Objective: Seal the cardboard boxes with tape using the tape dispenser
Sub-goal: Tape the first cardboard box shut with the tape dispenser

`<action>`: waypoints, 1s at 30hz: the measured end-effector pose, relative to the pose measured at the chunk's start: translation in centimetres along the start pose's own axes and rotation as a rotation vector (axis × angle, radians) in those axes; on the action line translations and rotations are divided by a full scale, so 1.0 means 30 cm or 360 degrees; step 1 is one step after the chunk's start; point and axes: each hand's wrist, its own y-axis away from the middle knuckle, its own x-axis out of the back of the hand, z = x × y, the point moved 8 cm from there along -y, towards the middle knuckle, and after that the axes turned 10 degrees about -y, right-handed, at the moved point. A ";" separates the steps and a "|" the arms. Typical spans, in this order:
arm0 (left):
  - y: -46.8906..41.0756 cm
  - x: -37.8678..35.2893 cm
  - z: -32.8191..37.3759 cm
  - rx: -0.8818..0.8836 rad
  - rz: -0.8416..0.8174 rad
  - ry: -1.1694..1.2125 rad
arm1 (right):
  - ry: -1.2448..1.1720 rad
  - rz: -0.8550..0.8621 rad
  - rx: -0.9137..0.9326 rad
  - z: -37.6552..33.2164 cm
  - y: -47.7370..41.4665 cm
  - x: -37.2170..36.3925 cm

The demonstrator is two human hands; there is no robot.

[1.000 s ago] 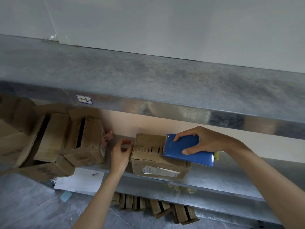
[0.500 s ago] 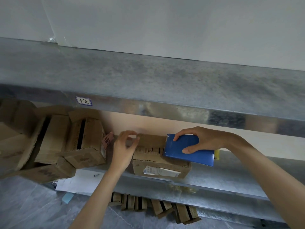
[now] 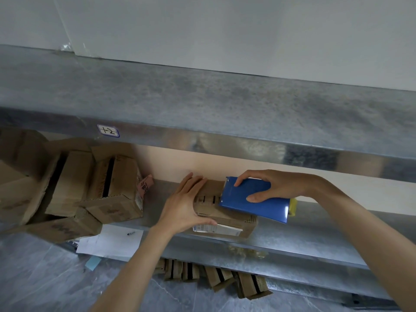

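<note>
A small cardboard box (image 3: 227,218) with a white label on its front lies on the lower metal shelf (image 3: 315,242). My left hand (image 3: 184,206) grasps its left end, fingers laid over the top and thumb along the front. My right hand (image 3: 272,185) grips a blue tape dispenser (image 3: 254,202) with a yellow tip at its right end. The dispenser lies tilted on the right part of the box's top.
Several cardboard boxes (image 3: 112,185) are piled at the left of the same shelf. A white sheet (image 3: 112,242) lies under them at the shelf's front. An upper metal shelf (image 3: 202,109) overhangs closely. More boxes (image 3: 216,275) sit on the floor below.
My left hand has moved from pinching at the box's upper left corner to lying flat over its left end. The dispenser and my right hand have stayed about in place.
</note>
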 end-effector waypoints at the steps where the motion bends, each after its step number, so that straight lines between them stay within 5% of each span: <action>1: 0.001 0.002 -0.002 0.0004 0.0022 0.0013 | -0.0018 0.0004 0.0007 0.001 0.003 0.003; 30: 0.005 0.035 0.024 0.0018 0.0001 0.0063 | -0.0628 -0.0189 0.0096 0.184 0.101 0.096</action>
